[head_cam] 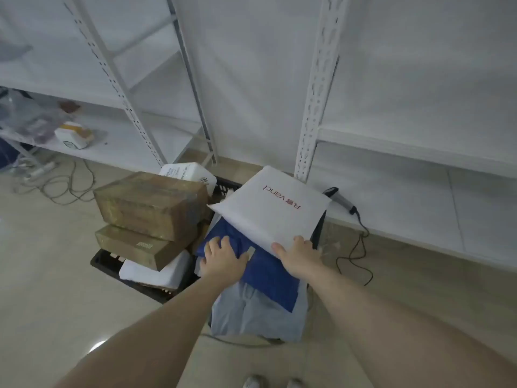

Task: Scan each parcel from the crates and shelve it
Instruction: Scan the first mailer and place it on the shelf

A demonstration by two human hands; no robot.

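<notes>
Care belongs at the white mailer (pixel 272 208), tilted atop the crate (pixel 226 187) pile: right hand (pixel 299 254) pinches its near edge, left hand (pixel 222 256) presses the blue parcel (pixel 265 271) flat, scanner (pixel 340 200) waiting beside.

Two brown boxes (pixel 151 204), one blue parcel (pixel 263 270), one scanner (pixel 340 200).

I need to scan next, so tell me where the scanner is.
In the head view the scanner lies on the bottom shelf at right, just behind the white parcel, its cable trailing to the floor.
</notes>
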